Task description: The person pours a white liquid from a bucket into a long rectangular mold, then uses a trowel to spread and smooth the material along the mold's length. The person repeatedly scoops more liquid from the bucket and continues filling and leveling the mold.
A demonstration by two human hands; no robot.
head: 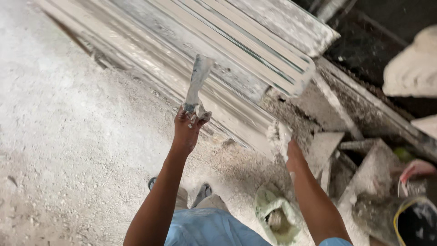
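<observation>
Dusty concrete floor (68, 136) lay open to the left; long plaster mouldings (236, 50) ran diagonally, ends overhanging rubble slabs (364, 173) that crowded the right. Left hand (186, 130) gripped a plaster-caked scraper (196, 84) against the moulding; right hand (293, 155) clutched a plaster lump (276, 136) at its lower edge, bucket (416, 223) nearby

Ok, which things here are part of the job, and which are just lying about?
In use:
left hand holding trowel
right hand with plaster lump
moulding

Lying about:
bag
slabs
bucket
</observation>
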